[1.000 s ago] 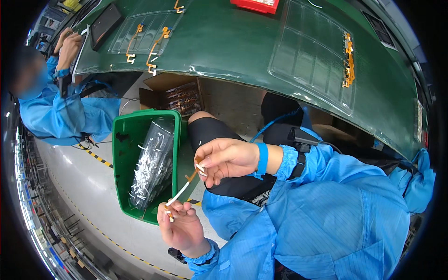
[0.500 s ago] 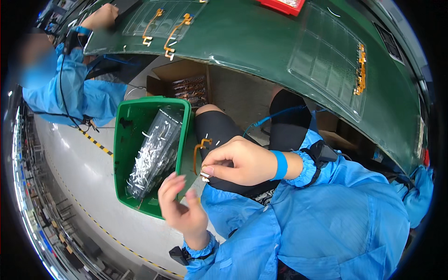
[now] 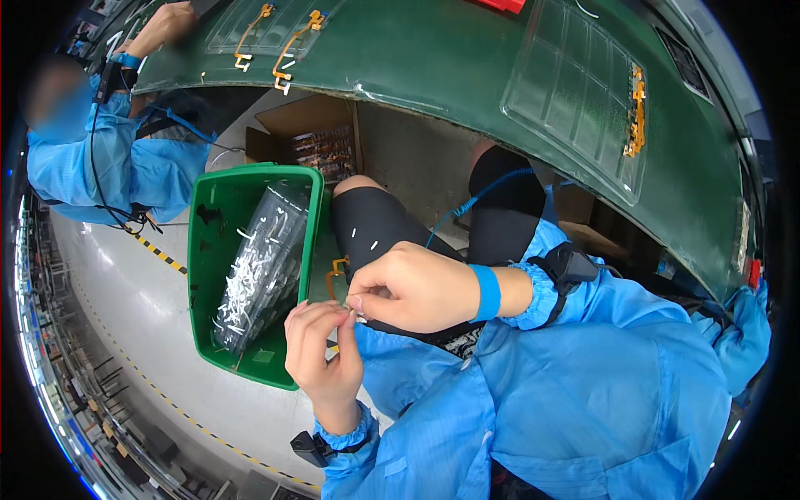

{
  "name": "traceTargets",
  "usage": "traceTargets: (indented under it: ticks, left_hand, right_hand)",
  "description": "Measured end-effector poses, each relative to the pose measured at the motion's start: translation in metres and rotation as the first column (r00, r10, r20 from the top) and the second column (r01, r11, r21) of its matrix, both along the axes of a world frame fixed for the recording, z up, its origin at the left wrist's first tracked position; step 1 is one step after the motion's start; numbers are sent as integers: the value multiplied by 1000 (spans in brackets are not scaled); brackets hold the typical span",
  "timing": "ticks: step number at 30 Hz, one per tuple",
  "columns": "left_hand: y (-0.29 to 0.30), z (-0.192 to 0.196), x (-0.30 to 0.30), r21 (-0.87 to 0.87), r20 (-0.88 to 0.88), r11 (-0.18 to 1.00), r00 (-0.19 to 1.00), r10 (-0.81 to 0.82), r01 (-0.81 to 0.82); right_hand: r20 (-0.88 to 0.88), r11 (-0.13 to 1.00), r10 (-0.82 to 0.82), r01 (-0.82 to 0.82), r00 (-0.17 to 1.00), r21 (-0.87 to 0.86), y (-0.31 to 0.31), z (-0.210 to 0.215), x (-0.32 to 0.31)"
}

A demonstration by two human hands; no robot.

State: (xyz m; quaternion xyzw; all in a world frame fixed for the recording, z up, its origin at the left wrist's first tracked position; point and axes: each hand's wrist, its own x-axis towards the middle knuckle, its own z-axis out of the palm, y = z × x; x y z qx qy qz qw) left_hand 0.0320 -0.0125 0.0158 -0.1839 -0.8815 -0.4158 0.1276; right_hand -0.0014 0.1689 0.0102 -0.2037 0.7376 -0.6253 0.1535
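My right hand (image 3: 417, 285), with a blue band at its wrist, pinches an orange flexible circuit strip (image 3: 334, 273) between thumb and forefinger above my lap. The strip's free part hangs beyond the fingertips toward the green bin. My left hand (image 3: 323, 354) meets it from the left, its thumb and forefinger pressed together right at the held end of the strip. Whatever sits between those left fingertips is too small and covered to make out. Two small white strips (image 3: 374, 245) lie on my dark-clad thigh (image 3: 371, 221).
Left of my hands stands a green bin (image 3: 313, 242) holding clear plastic trays and many white scraps. Above is a green tabletop (image 3: 433, 79), with a clear tray (image 3: 567, 100), orange circuit strips (image 3: 637, 112) and a red container (image 3: 504, 4). A co-worker's hand (image 3: 165, 25) rests upper left.
My left hand has come up from open, spread fingers to a pinch against the right fingertips. The circuit strip now hangs lower and is more hidden. The whole view has shifted slightly.
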Motion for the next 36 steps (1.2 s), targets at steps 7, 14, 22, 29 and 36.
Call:
traceTargets:
  ticks: [7,14,22,29,36]
  left_hand:
    - [-7,-6,-2,-168,-110,985,992,-62,43]
    - [-57,-49,3,294,-104,783,796,597,-549]
    - [-70,-43,4,-173,-219,852,862,457,-495]
    - [-11,-22,0,-124,-236,985,968,85,-117]
    - [-7,-20,-6,-198,-238,979,971,2,-50]
  right_hand:
    - [135,999,36,-41,990,34,-6,-9,-6]
    - [599,912,20,231,800,-339,-18,-20,-13]
    - [609,917,35,216,793,-334,-25,-20,-14]
    - [567,911,48,196,822,-362,-25,-16,-9]
    - [572,925,1,217,820,-312,-18,-13,-10]
